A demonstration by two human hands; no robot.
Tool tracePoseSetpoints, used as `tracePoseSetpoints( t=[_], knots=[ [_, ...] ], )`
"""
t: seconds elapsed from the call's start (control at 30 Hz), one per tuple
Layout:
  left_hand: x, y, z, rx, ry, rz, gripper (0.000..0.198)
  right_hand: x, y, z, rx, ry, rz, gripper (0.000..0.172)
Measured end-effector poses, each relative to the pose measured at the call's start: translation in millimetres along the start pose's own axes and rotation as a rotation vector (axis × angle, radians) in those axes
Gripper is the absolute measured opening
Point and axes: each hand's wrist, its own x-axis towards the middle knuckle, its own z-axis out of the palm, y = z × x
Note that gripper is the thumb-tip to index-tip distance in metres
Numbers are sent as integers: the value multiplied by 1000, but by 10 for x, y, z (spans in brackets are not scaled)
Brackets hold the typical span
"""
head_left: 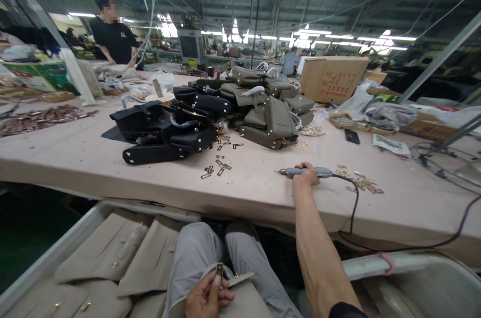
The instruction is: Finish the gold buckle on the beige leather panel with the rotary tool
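My right hand (308, 175) is wrapped round a grey electric screwdriver (323, 172) lying level at the table's front, its bit pointing left and a black cord trailing from its rear. Low in view, my left hand (209, 296) pinches a small metal plate (219, 271) upright between thumb and fingers. A beige leather bag panel (246, 300) lies across my lap under that hand, with a narrow strap end (241, 279) sticking out to the right. Several similar metal plates (220, 164) are scattered on the table, and gold-coloured metal pieces (366, 184) lie right of the screwdriver.
Black bags (169, 130) and olive-grey bags (270, 120) are heaped mid-table. A bin (84, 230) of beige panels stands at left, another bin (413, 270) at right. Behind are a cardboard box (332, 79) and a phone (352, 136). A person (116, 37) stands far left.
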Motion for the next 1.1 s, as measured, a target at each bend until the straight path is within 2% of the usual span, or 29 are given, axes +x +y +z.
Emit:
tracePoseSetpoints(
  t=[0.13, 0.4, 0.5, 0.6, 0.7, 0.77, 0.83, 0.97, 1.03, 1.1],
  knots=[
    [-1, 19, 5, 26, 15, 5, 60, -54, -30, 12, 38, 42, -14, 26],
    [-5, -32, -15, 10, -6, 36, 61, -161, -133, 52, 59, 40, 14, 28],
    [23, -38, -37, -1, -32, 29, 61, -242, -254, 54, 52, -9, 34, 32],
    [-9, 31, -47, 37, -79, -3, 58, -446, -388, -54, 17, -105, 85, 28],
    [-96, 141, -30, 66, -115, -13, 51, -813, -466, -288, -26, -273, 176, 19],
    [-124, 176, -9, 61, -110, -10, 47, -1145, -471, -477, -14, -474, 190, 17],
    [-120, 164, 6, 44, -101, -26, 46, -1542, -461, -671, -59, -621, 226, 17],
    [-113, 94, 7, 18, -81, -57, 45, -2382, -432, -1020, -193, -731, 338, 25],
    [-120, 75, 0, 7, -75, -60, 44, -2701, -392, -1151, -233, -760, 323, 26],
    [-125, 68, -8, 1, -74, -57, 43, -2906, -340, -1243, -260, -810, 268, 24]
  ],
)
